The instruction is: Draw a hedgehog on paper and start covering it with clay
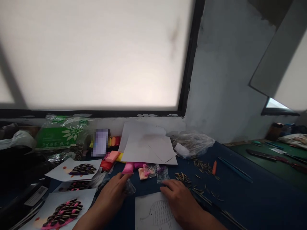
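My left hand [112,191] reaches over the blue table, its fingertips at the lower edge of a pink clay packet [128,167]; its fingers look loosely stretched, and some are hidden. A crumpled clear wrapper [130,187] lies beside it. My right hand [178,199] rests on the right part of a white sheet [141,207] with a pencil-drawn hedgehog [159,212], fingers apart and slightly bent. Just beyond lie a piece of peach and pink clay [144,172] and a clear plastic wrapper [162,173]. Sunflower seeds [182,177] are scattered right of this hand.
On the left are hedgehog pictures [87,197] covered with seeds, and a green bag [57,135]. White paper sheets [148,148] and a clear bag of seeds [194,143] stand at the back. An orange crayon-like stick [214,167] and blue tweezers [236,170] lie right.
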The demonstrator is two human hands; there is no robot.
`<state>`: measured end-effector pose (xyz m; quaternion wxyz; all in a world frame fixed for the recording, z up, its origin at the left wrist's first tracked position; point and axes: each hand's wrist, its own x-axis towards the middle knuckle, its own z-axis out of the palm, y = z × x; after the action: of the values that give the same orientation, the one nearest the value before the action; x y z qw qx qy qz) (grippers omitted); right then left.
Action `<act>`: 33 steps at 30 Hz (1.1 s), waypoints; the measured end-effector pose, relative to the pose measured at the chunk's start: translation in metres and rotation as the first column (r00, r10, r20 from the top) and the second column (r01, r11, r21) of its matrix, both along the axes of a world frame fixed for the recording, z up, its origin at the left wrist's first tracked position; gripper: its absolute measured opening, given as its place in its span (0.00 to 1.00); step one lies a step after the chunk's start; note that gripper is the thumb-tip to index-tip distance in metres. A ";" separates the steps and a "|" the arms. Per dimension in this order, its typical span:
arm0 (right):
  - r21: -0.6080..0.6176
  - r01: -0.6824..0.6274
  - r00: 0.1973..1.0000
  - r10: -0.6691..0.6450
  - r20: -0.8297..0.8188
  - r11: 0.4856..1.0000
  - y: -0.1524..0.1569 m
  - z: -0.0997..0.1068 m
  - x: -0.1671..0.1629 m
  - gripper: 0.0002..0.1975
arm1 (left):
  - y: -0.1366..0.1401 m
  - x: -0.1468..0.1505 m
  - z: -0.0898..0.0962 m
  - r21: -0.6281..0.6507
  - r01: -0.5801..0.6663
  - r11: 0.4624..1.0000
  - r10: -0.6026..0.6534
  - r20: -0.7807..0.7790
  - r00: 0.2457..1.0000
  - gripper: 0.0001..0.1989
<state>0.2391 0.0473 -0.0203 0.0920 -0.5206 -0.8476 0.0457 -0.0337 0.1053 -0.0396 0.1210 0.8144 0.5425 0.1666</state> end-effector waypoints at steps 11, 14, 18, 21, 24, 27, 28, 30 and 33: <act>-0.364 -0.094 0.718 -0.191 -0.669 0.927 -0.011 0.024 -0.025 0.20 | -0.018 0.038 0.030 -0.060 0.290 0.955 -0.224 0.497 0.838 0.33; -0.426 -0.205 0.532 -0.265 -0.804 0.881 -0.010 0.028 -0.030 0.16 | -0.027 0.047 0.034 -0.121 0.362 0.924 -0.217 0.613 0.760 0.32; -0.420 -0.150 0.444 -0.319 -0.837 0.895 -0.009 0.027 -0.026 0.13 | -0.029 0.045 0.040 -0.245 0.439 0.865 -0.137 0.725 0.675 0.27; -0.468 -0.129 0.365 -0.396 -0.842 0.875 -0.009 0.028 -0.022 0.12 | -0.024 0.040 0.042 -0.320 0.492 0.810 -0.088 0.763 0.640 0.23; -0.518 -0.130 0.359 -0.447 -0.819 0.845 -0.010 0.029 -0.023 0.11 | -0.019 0.038 0.039 -0.364 0.487 0.794 -0.030 0.777 0.629 0.25; -0.546 -0.127 0.374 -0.470 -0.799 0.828 -0.010 0.027 -0.025 0.09 | -0.018 0.039 0.038 -0.393 0.475 0.787 0.006 0.775 0.632 0.25; -0.551 -0.127 0.379 -0.473 -0.795 0.825 -0.010 0.026 -0.025 0.08 | -0.018 0.039 0.038 -0.402 0.475 0.783 0.012 0.773 0.634 0.24; -0.555 -0.137 0.391 -0.470 -0.791 0.820 -0.011 0.024 -0.026 0.08 | -0.021 0.040 0.039 -0.415 0.477 0.775 0.018 0.768 0.640 0.25; -0.553 -0.169 0.416 -0.449 -0.791 0.816 -0.012 0.023 -0.027 0.10 | -0.025 0.044 0.040 -0.423 0.471 0.774 0.018 0.758 0.652 0.25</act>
<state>0.2119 0.0352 0.0029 0.3775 -0.4887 -0.5611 0.5512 0.0103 0.0804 0.0000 0.5917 0.6647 0.3592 0.2810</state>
